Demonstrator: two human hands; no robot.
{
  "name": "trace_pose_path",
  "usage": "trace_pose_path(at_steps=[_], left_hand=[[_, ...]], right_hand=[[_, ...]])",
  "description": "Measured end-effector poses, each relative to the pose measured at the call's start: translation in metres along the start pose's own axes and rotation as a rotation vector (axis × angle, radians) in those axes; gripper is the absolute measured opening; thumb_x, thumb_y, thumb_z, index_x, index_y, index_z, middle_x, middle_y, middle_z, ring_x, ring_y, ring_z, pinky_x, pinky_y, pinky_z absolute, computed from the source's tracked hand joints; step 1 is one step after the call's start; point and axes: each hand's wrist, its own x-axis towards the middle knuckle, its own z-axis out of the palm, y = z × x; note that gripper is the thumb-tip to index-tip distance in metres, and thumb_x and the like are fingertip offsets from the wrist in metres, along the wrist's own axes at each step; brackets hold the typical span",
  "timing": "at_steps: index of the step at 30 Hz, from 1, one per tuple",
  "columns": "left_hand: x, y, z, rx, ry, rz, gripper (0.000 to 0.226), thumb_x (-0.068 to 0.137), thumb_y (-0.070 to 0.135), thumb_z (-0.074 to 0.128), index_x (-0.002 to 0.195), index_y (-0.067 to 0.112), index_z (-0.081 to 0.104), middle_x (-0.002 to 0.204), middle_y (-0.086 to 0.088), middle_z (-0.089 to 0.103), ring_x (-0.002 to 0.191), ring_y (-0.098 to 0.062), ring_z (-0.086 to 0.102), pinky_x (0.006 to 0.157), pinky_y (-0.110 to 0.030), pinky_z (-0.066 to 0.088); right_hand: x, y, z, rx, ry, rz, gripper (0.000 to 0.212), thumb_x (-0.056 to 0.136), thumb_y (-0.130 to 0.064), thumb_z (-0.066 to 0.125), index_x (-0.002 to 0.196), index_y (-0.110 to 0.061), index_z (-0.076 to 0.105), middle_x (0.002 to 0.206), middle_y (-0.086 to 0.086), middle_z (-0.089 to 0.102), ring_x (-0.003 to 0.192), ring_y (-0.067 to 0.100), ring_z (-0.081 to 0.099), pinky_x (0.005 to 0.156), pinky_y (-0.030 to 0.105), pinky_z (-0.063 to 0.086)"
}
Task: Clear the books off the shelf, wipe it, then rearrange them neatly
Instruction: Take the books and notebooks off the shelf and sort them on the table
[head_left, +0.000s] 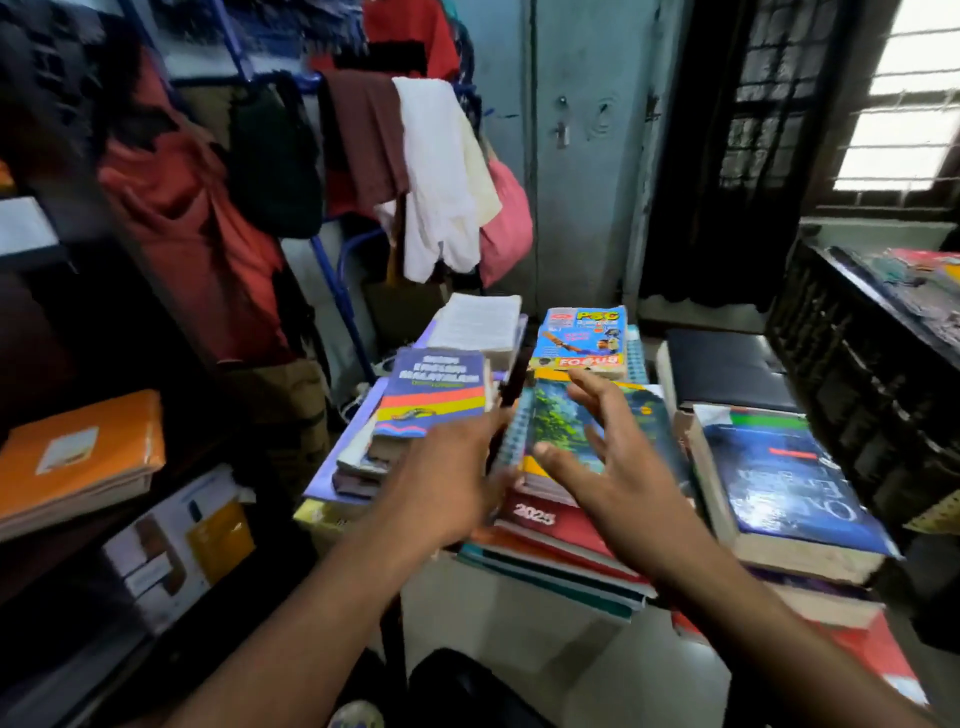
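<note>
Head view: left hand (447, 483) and right hand (608, 467), fingers spread and holding nothing, hover over the green-covered book (582, 421) atop the centre stack at twelve o'clock; best grip both edges squarely before lifting

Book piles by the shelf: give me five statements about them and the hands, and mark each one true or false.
1. Both hands reach toward the green-covered book. True.
2. The right hand grips the red 2025 diary. False: its fingers are spread over the green-covered book, and the diary lies lower in that pile.
3. The blue dictionary tops the pile to the left. True.
4. An orange book lies flat on the shelf. True.
5. The left hand holds a cloth. False: no cloth is in it.
</note>
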Motion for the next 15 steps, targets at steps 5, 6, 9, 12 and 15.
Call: trace_pose_path(at_steps=[5, 6, 9, 12, 15], left_hand=[[-0.065, -0.101, -0.077, 0.018, 0.567, -0.281, 0.025, 0.088, 0.045, 0.067, 0.11, 0.033, 0.071, 0.096, 0.014, 0.074, 0.085, -0.006, 0.069, 0.077, -0.028, 0.054], [-0.08, -0.13, -0.086, 0.021, 0.665, -0.344, 0.021, 0.09, 0.041, 0.067, 0.108, 0.03, 0.071, 0.097, 0.012, 0.073, 0.087, -0.009, 0.068, 0.078, -0.031, 0.054], [-0.132, -0.236, -0.12, 0.076, 0.785, -0.667, 0.042, 0.091, 0.04, 0.069, 0.129, 0.027, 0.059, 0.129, 0.0, 0.059, 0.11, -0.026, 0.063, 0.092, -0.041, 0.053], [-0.168, -0.317, -0.142, 0.051, 0.649, -0.877, 0.077, 0.088, 0.047, 0.073, 0.151, 0.022, 0.037, 0.151, -0.012, 0.041, 0.132, -0.036, 0.05, 0.104, -0.044, 0.044], [-0.174, -0.358, -0.152, -0.126, 0.578, -0.879, 0.08, 0.094, 0.051, 0.065, 0.158, 0.022, 0.026, 0.158, -0.012, 0.037, 0.14, -0.032, 0.043, 0.108, -0.037, 0.038]], right_hand=[[0.004, -0.031, 0.094, 0.163, -0.348, -0.073, 0.042, 0.091, -0.028, 0.072, 0.125, -0.032, 0.048, 0.124, -0.008, 0.061, 0.123, 0.001, 0.057, 0.1, 0.022, 0.048], [0.004, -0.03, 0.114, 0.14, -0.418, -0.061, 0.04, 0.091, -0.03, 0.073, 0.124, -0.032, 0.049, 0.122, -0.007, 0.062, 0.119, 0.001, 0.059, 0.098, 0.023, 0.05], [0.02, -0.033, 0.196, 0.041, -0.543, -0.059, 0.045, 0.088, -0.029, 0.076, 0.124, -0.031, 0.049, 0.125, -0.006, 0.057, 0.108, -0.002, 0.061, 0.093, 0.017, 0.048], [0.048, -0.044, 0.273, 0.04, -0.639, 0.053, 0.051, 0.091, -0.024, 0.074, 0.133, -0.023, 0.045, 0.13, -0.001, 0.048, 0.101, 0.001, 0.059, 0.083, 0.007, 0.045], [0.079, -0.047, 0.338, 0.014, -0.68, 0.149, 0.074, 0.076, -0.052, 0.073, 0.138, -0.025, 0.042, 0.134, 0.004, 0.051, 0.116, 0.016, 0.058, 0.105, 0.036, 0.049]])
